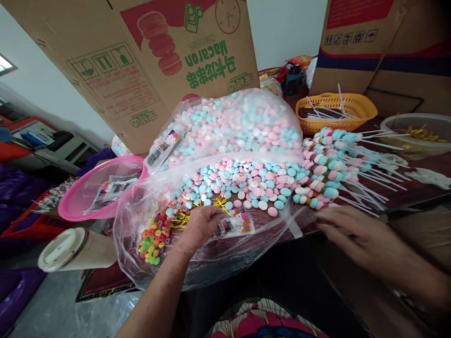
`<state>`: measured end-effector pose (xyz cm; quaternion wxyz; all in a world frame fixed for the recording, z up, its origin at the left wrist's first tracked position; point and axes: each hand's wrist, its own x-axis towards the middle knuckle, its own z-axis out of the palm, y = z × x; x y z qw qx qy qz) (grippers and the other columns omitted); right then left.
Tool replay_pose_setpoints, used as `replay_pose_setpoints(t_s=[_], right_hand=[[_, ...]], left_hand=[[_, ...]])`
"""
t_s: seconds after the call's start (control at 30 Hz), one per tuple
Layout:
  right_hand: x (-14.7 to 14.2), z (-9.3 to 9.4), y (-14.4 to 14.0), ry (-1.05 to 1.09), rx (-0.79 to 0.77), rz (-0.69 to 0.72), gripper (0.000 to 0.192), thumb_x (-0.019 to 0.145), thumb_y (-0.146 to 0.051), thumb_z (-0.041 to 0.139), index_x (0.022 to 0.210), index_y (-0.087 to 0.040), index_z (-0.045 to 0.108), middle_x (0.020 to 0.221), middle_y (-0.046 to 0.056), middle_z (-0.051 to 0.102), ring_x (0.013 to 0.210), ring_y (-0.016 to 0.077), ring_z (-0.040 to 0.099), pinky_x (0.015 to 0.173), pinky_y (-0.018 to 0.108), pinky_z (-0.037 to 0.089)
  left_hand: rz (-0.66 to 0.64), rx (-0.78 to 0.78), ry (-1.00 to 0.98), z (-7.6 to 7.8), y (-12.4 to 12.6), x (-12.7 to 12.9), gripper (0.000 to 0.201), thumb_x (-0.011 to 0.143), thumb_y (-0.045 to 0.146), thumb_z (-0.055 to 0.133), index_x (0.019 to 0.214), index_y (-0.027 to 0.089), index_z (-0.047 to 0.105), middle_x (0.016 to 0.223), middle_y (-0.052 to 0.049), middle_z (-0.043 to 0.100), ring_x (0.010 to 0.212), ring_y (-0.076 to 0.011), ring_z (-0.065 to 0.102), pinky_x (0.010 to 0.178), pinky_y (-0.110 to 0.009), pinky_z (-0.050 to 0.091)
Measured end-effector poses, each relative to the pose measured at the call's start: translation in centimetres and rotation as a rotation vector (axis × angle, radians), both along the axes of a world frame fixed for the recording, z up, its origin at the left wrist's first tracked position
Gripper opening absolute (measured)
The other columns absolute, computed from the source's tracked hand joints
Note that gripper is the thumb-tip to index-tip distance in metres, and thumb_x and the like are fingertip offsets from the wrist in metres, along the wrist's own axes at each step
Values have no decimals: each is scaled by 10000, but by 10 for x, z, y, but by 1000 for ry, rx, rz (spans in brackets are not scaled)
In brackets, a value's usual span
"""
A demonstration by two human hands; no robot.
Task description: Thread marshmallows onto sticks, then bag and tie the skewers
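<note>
My left hand (pixel 200 227) is closed, its fingertips pinched at the upper left corner of a small printed plastic bag (pixel 240 221). Gold twist ties (pixel 181 219) lie around and behind those fingers. Blurred by motion, my right hand (pixel 352 234) hovers at the table's front edge with fingers stretched and apart, and nothing shows in it. Just beyond it is a pile of marshmallow skewers (pixel 320 164) on white sticks. Pink, blue and white candies (pixel 246 183) spill from a large clear bag (pixel 225 126). Colourful ring candies (pixel 155 239) sit left of my left hand.
A pink basket (pixel 75 206) with printed bags stands at left, near a lidded cup (pixel 82 249). Cardboard boxes (pixel 116 75) rise behind. At right are a yellow basket (pixel 366 110) with sticks and a clear tub (pixel 423 148) of gold ties.
</note>
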<state>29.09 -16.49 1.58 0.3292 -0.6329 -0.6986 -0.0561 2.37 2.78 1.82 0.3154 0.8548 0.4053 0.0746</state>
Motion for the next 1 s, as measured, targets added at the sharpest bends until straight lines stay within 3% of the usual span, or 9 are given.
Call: replay_pose_setpoints(t_s=[0.1,0.17,0.23,0.33,0.5,0.63,0.77,0.87,1.0], right_hand=[[-47,2,64,223,-84,154,369,796,-311,591,1132,-160,583,1100,129,617,1052,248,540,877,383,446],[-80,1,96,450,-227,278,190,777,-251,570,939,-178,638,900,62,651,882,194,576,767,310,457],[-102,-4,115,614,-288,271,148,807,-211,491,720,-177,607,695,12,598,690,142,539,633,256,418],[-110,-13,124,680,-284,214,229,831,-211,446,626,-175,541,614,-15,524,606,113,474,564,233,360],[-93,-11,116,784,-374,267,123,758,-267,576,843,-178,566,752,-25,566,649,96,502,552,195,372],[-85,-5,109,766,-432,287,169,720,-224,585,603,-174,473,604,-56,447,594,84,419,532,195,312],[-87,-10,103,689,-343,211,282,792,-268,512,556,-182,384,569,-53,400,568,83,378,520,208,283],[-91,-18,101,617,-274,92,353,845,-323,442,533,-186,348,530,-46,388,533,82,368,505,214,283],[-78,-19,97,578,-260,-73,458,894,-392,358,484,-191,325,457,-44,353,458,78,352,442,201,284]], left_hand=[[-16,-67,-148,14,-10,-4,240,824,344,517,821,177,689,696,2,653,668,-134,567,628,-214,428],[-12,-87,-188,17,-16,-3,222,821,324,516,815,172,678,704,-2,644,676,-134,558,641,-221,430],[23,-77,-220,12,-20,-1,191,803,304,539,877,171,654,758,-8,638,702,-135,546,659,-231,425],[97,-86,-275,-1,-22,2,197,743,285,610,901,166,615,758,0,597,689,-128,507,633,-228,398],[89,-388,-393,-10,-19,8,227,749,360,606,689,147,555,594,33,476,554,-91,403,523,-207,332],[-7,-552,-380,-1,-17,8,289,747,423,627,797,139,605,672,5,543,594,-99,444,550,-208,358],[21,-428,-385,-3,-23,8,401,700,411,692,999,169,577,775,-7,594,637,-113,490,571,-211,391],[0,-205,-393,-14,-29,13,251,766,413,620,824,169,611,712,-10,596,652,-132,513,598,-231,413],[-99,-13,-416,-26,-34,19,291,855,377,498,659,188,601,588,12,549,565,-115,478,548,-219,403]])
